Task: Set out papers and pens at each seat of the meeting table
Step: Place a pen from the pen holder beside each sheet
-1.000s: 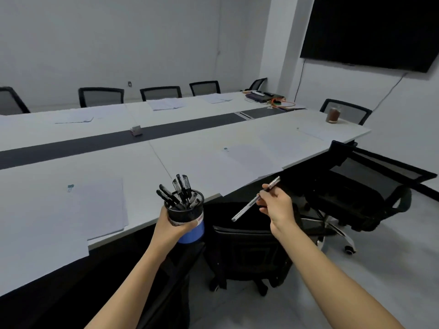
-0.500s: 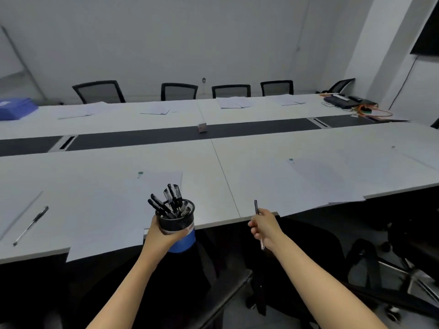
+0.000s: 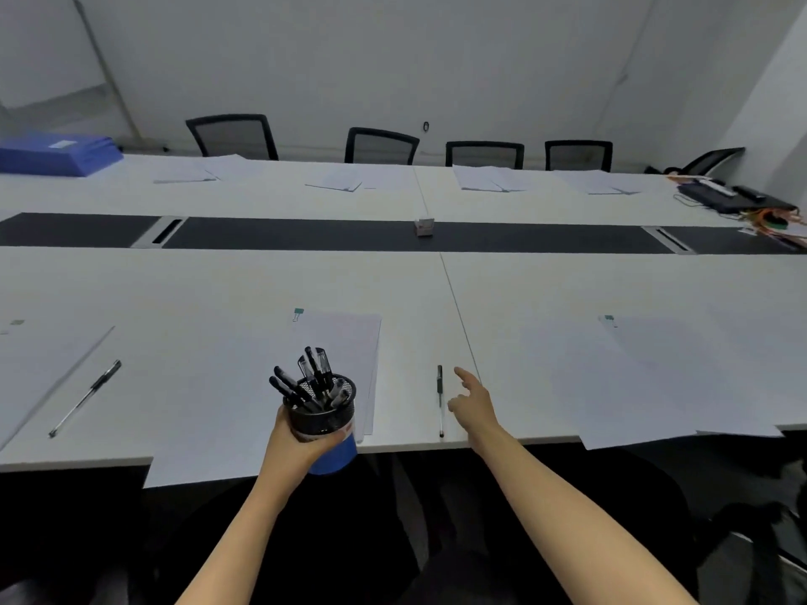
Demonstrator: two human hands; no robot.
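Observation:
My left hand (image 3: 293,443) grips a black mesh pen cup (image 3: 325,419) with a blue base, full of several black pens, held over the near table edge. A pen (image 3: 440,399) lies on the white table (image 3: 218,281) just right of a clipped paper stack (image 3: 345,342). My right hand (image 3: 474,406) hovers beside that pen with relaxed fingers, holding nothing. Another pen (image 3: 85,397) lies by papers at the left seat. A further paper stack (image 3: 646,377) lies at the right seat.
Papers lie at the far seats, in front of several black chairs (image 3: 233,135). A blue folder stack (image 3: 59,152) sits far left. A small box (image 3: 423,227) stands on the dark centre strip. Cables and devices (image 3: 742,200) lie far right.
My right hand has laid its pen on the table beside the centre paper stack and let go. The view has turned left toward this seat. The left hand still holds the cup.

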